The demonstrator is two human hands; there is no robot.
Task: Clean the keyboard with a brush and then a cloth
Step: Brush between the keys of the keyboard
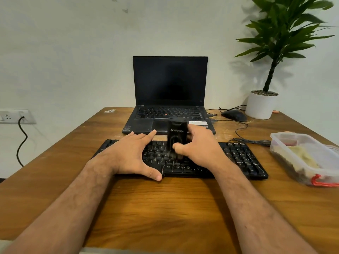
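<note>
A black keyboard [240, 156] lies across the wooden desk [165, 208] in front of me. My right hand [200, 147] grips a black upright brush tool [177, 133], its lower end down on the keys near the keyboard's middle. My left hand [131, 153] lies flat on the left half of the keyboard with fingers spread, thumb at the front edge. The brush's bristles are blurred and partly hidden by my right thumb. A yellowish cloth [302, 158] lies inside a clear plastic box at the right.
An open black laptop [169, 83] stands just behind the keyboard. A black mouse [234, 115] with trailing cables and a white potted plant [260, 105] are at the back right. The clear box [286, 153] with red clips sits at the right edge. A wall socket [13, 117] is at the left.
</note>
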